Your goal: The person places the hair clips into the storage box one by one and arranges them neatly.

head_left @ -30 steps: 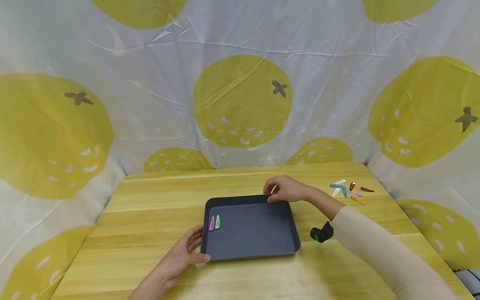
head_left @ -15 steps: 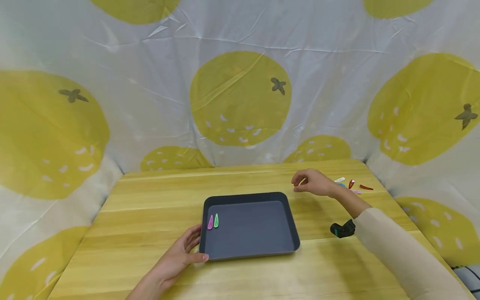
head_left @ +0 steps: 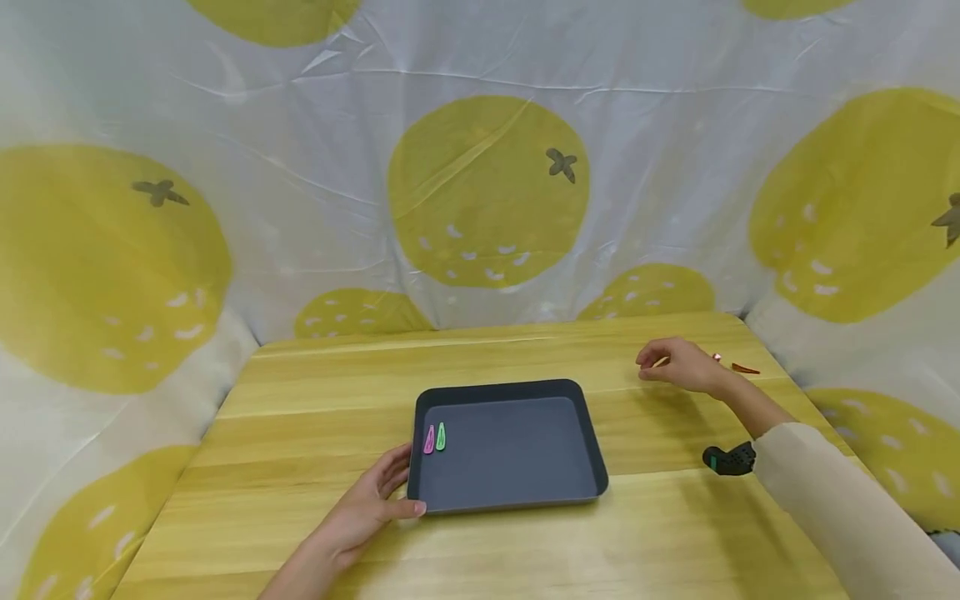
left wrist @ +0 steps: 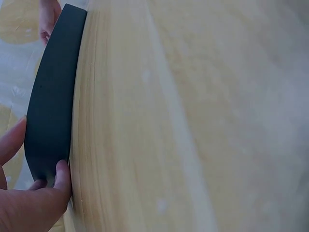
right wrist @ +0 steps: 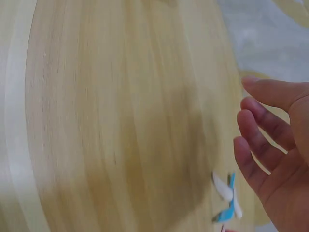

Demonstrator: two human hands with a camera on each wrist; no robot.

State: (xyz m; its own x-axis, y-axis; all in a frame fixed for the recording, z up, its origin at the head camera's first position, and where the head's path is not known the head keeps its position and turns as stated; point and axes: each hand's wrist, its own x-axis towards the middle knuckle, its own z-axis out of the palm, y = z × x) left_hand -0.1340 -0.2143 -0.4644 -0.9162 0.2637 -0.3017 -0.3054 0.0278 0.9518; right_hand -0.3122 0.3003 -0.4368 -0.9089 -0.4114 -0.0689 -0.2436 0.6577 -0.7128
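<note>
A dark grey baking tray [head_left: 517, 454] sits on the wooden table, with a pink hair clip [head_left: 429, 439] and a green hair clip [head_left: 440, 437] side by side near its left wall. My left hand [head_left: 367, 508] grips the tray's near left corner, thumb at the front and fingers along the side. Off to the right of the tray, my right hand [head_left: 684, 365] hovers over the table with loosely bent fingers and nothing between them. Close to it in the right wrist view lie white hair clips [right wrist: 222, 187] and a blue hair clip [right wrist: 225, 215].
A dark red hair clip [head_left: 746, 368] lies at the table's far right; my right hand hides most of the clips there from the head view. A black wrist camera [head_left: 729, 458] is on my right wrist. A lemon-print cloth [head_left: 487, 192] hangs behind the table [head_left: 300, 417].
My right hand has moved from the tray's far right rim rightward toward the loose clips, now covering most of them. My left hand stays at the tray's corner; the two clips inside lie unchanged.
</note>
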